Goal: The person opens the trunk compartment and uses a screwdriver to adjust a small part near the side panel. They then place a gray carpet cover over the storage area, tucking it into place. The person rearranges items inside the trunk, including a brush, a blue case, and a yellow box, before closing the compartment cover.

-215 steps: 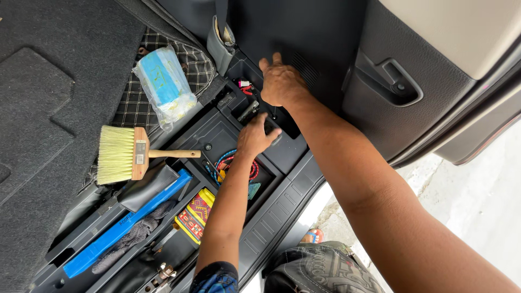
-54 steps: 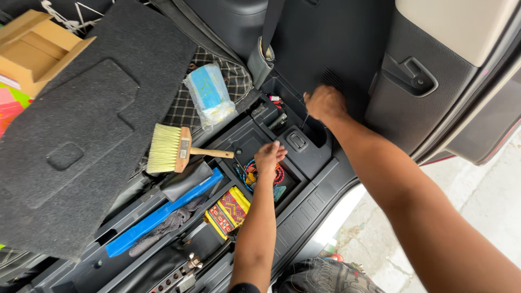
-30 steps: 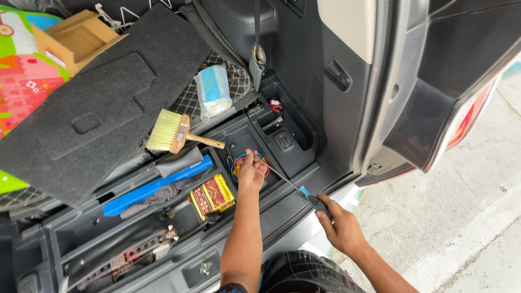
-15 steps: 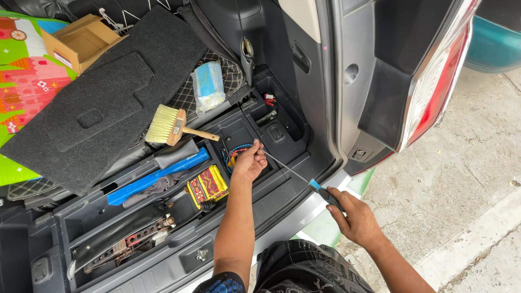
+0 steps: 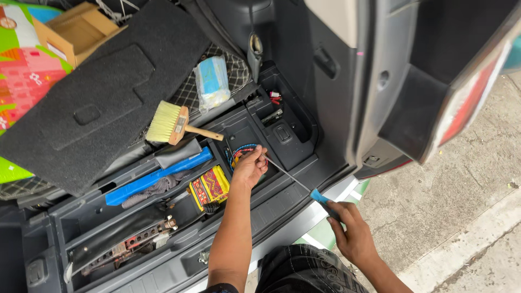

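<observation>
My left hand [image 5: 249,165] rests in a middle compartment of the grey boot storage tray [image 5: 282,203]. It lies over a coil of red and blue cables [image 5: 239,151], and its fingers curl round the far end of a thin metal rod [image 5: 287,174]. My right hand [image 5: 350,233] is out past the boot sill, closed on the rod's blue handle [image 5: 319,196]. The rod spans the gap between both hands, slanting over the tray's edge.
A yellow-bristled brush [image 5: 171,123], a blue bar [image 5: 157,176], a patterned pouch [image 5: 209,187] and a jack [image 5: 127,247] lie in the tray. A lifted black floor panel [image 5: 97,97], a cardboard box [image 5: 76,30] and a blue packet [image 5: 213,81] sit behind. Concrete ground [image 5: 461,201] is to the right.
My right hand came out of the back corner compartment and pulled back over the sill with the blue-handled rod. My left hand stayed on the cable coil.
</observation>
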`<action>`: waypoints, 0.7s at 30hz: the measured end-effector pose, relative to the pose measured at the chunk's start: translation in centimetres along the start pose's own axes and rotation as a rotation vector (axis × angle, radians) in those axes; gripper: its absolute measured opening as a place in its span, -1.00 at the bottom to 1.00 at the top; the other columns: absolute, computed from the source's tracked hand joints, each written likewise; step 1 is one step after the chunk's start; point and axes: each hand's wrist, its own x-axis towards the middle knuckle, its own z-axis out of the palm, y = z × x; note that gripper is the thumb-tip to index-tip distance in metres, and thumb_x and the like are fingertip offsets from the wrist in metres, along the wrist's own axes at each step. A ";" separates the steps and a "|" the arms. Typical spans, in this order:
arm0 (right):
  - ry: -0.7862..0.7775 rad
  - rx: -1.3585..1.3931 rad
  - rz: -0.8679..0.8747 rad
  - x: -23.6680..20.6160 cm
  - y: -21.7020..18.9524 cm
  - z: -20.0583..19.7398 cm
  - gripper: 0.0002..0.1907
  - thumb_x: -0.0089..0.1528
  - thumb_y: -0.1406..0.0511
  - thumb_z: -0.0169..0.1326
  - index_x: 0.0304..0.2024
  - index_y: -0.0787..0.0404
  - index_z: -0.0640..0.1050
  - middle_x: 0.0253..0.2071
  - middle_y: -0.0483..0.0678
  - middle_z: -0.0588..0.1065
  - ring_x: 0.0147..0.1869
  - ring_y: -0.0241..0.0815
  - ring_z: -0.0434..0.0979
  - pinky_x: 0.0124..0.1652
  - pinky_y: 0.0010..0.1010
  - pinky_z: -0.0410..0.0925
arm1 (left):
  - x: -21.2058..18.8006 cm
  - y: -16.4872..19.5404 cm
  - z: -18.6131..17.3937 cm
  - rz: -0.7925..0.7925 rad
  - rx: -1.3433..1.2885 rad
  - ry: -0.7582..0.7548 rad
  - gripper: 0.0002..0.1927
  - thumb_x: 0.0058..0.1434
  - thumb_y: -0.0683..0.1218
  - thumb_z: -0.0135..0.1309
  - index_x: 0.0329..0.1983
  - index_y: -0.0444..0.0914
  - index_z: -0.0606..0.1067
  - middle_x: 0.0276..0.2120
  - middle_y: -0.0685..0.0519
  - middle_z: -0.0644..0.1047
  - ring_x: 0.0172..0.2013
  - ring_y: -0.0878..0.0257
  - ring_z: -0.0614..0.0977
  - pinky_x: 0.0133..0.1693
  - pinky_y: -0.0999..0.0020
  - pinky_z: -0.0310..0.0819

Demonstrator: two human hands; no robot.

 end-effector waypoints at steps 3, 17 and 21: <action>-0.018 0.000 0.119 0.8 -0.6 1.7 -0.57 0.27 0.36 0.08 0.20 0.22 0.43 0.01 0.10 0.49 -0.19 -0.08 0.65 -0.37 -0.38 0.55 | 1.8 -0.3 -1.0 0.043 -0.045 -0.085 -0.53 0.34 0.10 0.17 0.09 -0.38 0.55 -0.47 0.18 0.43 -0.50 0.41 0.39 -0.37 0.43 0.33; 0.213 -0.278 -0.096 14.8 -3.2 7.5 -0.54 0.25 0.41 0.14 0.20 0.34 0.39 0.21 0.32 0.41 0.06 0.13 0.64 -0.16 -0.34 0.57 | 25.1 2.2 7.4 0.639 1.604 0.088 -0.54 0.26 -0.12 0.06 0.22 -0.36 0.41 0.20 -0.29 0.39 0.20 -0.23 0.43 0.21 0.00 0.32; 0.222 -0.304 -0.060 18.8 -3.0 9.1 -0.58 0.26 0.40 0.15 0.16 0.32 0.42 0.20 0.28 0.43 0.05 0.10 0.65 -0.21 -0.36 0.59 | 31.0 5.1 9.8 0.440 2.084 0.152 -0.30 0.21 -0.05 0.11 0.33 -0.50 0.21 0.41 -0.40 0.04 0.41 -0.38 0.01 0.35 -0.23 -0.14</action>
